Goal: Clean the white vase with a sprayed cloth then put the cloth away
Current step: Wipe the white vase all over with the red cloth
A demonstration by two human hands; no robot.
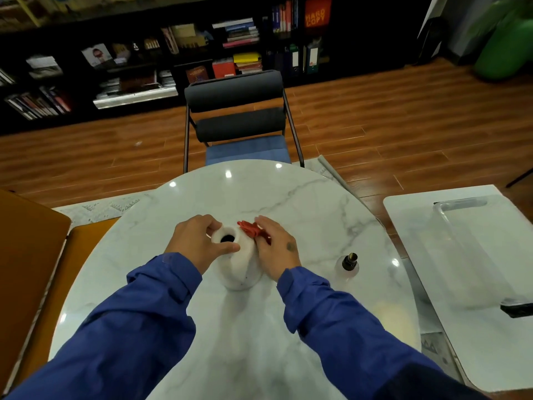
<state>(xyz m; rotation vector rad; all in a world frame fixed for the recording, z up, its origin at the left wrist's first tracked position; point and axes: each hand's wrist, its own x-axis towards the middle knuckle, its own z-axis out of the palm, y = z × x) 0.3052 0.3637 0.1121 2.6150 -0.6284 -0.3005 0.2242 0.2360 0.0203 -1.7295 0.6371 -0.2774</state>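
Note:
The white vase (240,267) stands upright in the middle of the round marble table (288,197), its dark mouth facing up. My left hand (199,242) grips the vase's neck from the left, thumb and fingers around the rim. My right hand (275,246) presses a red cloth (251,228) against the vase's upper right side; most of the cloth is hidden under my palm.
A small clear spray bottle (348,267) with a dark cap stands to the right of the vase. A white side table (418,226) at right bears a clear tray (461,204) and a black object (516,310). A dark chair (239,111) faces the table's far edge.

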